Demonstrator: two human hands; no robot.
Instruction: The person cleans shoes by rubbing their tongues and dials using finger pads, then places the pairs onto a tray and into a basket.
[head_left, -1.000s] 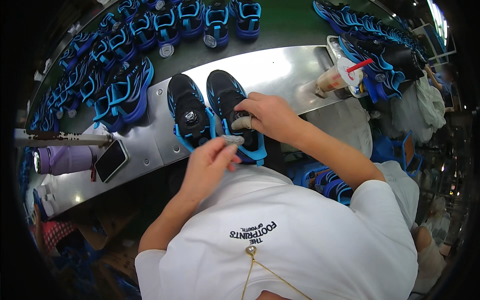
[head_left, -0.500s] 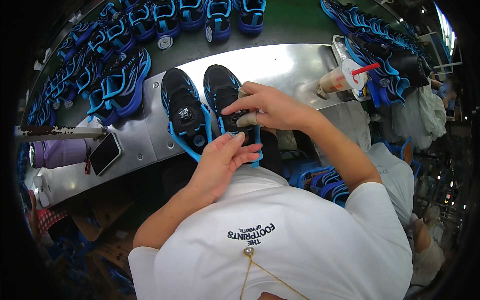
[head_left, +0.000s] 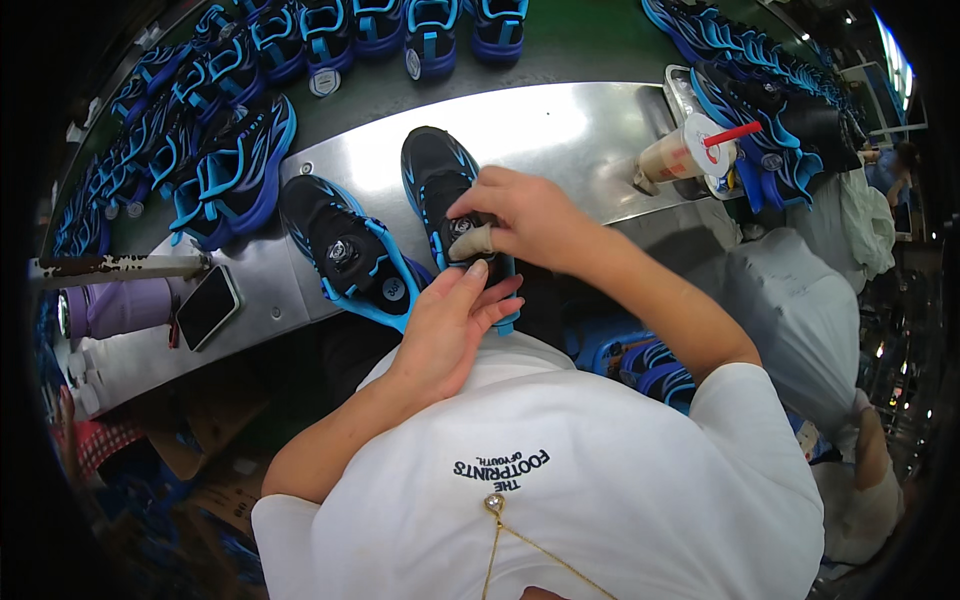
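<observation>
A black and blue sneaker (head_left: pixel 430 165) stands toe-away on the metal bench edge, in front of my body. Around its collar, my left hand (head_left: pixel 442 325) is closed, thumb on the tongue area and fingers at the opening. My right hand (head_left: pixel 530 215), with tape on its fingers, pinches at the round lacing dial (head_left: pixel 462 226) on the same shoe's tongue. Part of that shoe's heel is hidden behind my left hand. Just left of it, the matching sneaker (head_left: pixel 318 220) rests at a slant, its dial and inside label showing, touched by neither hand.
Rows of similar sneakers (head_left: pixel 325 40) line the green belt (head_left: pixel 400 105) beyond the bench (head_left: pixel 540 130). A phone (head_left: pixel 209 308) and a purple tumbler (head_left: pixel 125 306) lie left. At right are a drink cup with a red straw (head_left: pixel 672 158), stacked shoes and a large pale bag (head_left: pixel 795 310).
The left sneaker has shifted left and toward me, its toe turning outward. My right fingers have closed in over the dial. The pale bag at right has swung up, beside another person's arm.
</observation>
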